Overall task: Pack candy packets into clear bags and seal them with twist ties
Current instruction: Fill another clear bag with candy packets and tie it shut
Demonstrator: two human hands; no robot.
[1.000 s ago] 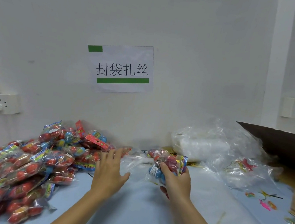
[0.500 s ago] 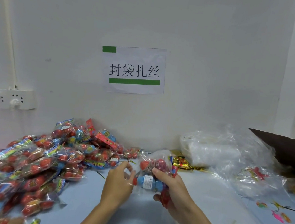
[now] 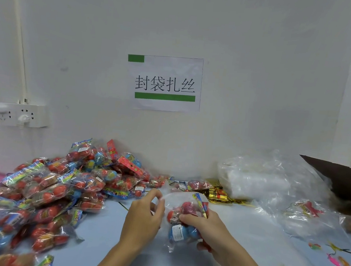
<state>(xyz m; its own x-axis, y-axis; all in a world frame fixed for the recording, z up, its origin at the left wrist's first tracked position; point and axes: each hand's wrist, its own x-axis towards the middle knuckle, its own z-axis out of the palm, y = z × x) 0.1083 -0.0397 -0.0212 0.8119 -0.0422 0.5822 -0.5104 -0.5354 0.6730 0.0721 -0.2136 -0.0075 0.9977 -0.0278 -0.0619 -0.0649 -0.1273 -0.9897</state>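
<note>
Left hand [image 3: 143, 219] fingertips [image 3: 158, 196] curled in, pinching what looks like the loose upper edge of the crinkly clear plastic bag [image 3: 181, 201]. Right hand [image 3: 205, 230] wrapped round the bag's lower body, thumb clamped over the red and blue round candies in printed packets [image 3: 181, 225] inside.

So, bag held between both hands just above the pale blue table cover [image 3: 245, 239], long axis roughly upright, mouth up and leaning away toward the wall. Mouth right at the left fingers, so probably that hand gathering the neck.

Shiny gold twist ties [image 3: 218, 194] lying beyond the bag, up and to the right, nearer the right hand. Big loose heap of red and blue candy packets [image 3: 54, 189] off to the left, well clear. No tie on the bag yet, far as can be told.
</note>
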